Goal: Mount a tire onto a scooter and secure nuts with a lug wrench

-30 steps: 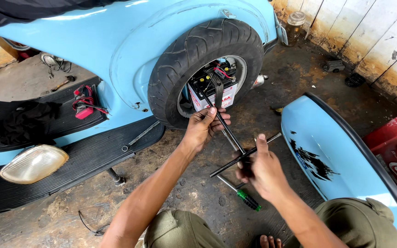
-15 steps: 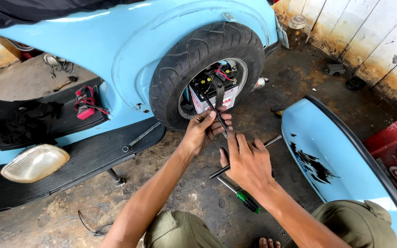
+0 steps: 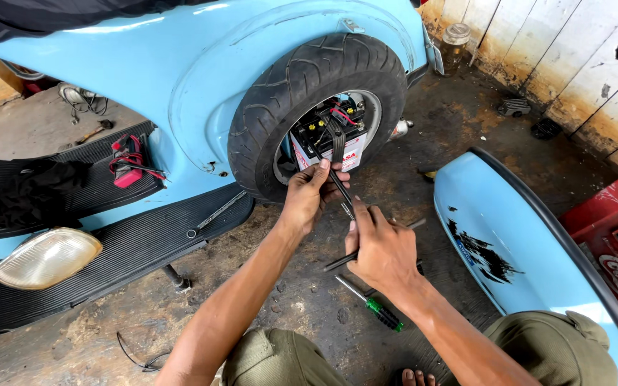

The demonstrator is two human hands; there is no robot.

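My left hand point(image 3: 307, 194) pinches the black strap point(image 3: 337, 171) that runs down from the battery point(image 3: 327, 136) set inside the spare tyre point(image 3: 309, 100) on the light blue scooter point(image 3: 180, 78). My right hand point(image 3: 383, 250) grips the strap's lower end, over a dark rod point(image 3: 337, 261). A green-handled screwdriver point(image 3: 375, 307) lies on the floor point(image 3: 266, 286) just below, beside a loose blue panel point(image 3: 509, 243).

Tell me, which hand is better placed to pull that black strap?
Probably the right hand: its fingers grip the lower end of the black strap, free to pull. The left hand pinches it higher, beside the tyre.
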